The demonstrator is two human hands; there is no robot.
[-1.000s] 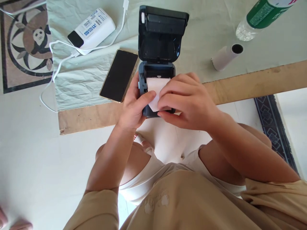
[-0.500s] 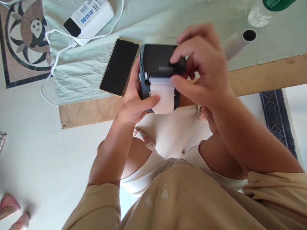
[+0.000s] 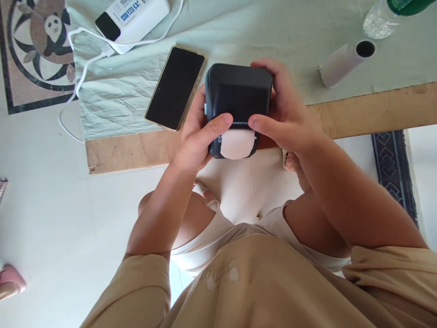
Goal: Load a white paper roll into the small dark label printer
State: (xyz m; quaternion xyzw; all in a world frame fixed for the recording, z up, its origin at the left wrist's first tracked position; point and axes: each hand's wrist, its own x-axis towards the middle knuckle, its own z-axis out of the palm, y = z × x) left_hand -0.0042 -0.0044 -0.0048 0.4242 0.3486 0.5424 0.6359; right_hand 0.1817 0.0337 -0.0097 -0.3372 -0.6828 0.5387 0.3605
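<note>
Item: small dark thermal printer (image 3: pixel 238 98), lid down, held at the near edge of the wooden table (image 3: pixel 375 111), partly over the pale green cloth (image 3: pixel 129 95). A tab of white paper (image 3: pixel 236 143) sticks out of its front slot, with a torn near edge.

Left hand (image 3: pixel 194 136): wrapped round the printer's left side, fingers curled shut against the casing, thumb laid across the front just above the paper.

Right hand (image 3: pixel 290 120): clasps the right side, fingers bent over the far top corner, thumb pressed on the front edge opposite the left thumb. The two thumb tips are near each other but apart, both above the paper tab.

Surroundings, on the cloth: black smartphone (image 3: pixel 175 88), screen dark, just beside the printer's left; white power bank (image 3: pixel 131 16) with white cable (image 3: pixel 82 68), further left; empty paper roll core (image 3: pixel 344 64) lying on its side, well right; clear bottle with green label (image 3: pixel 389 16) at the far right corner.
</note>
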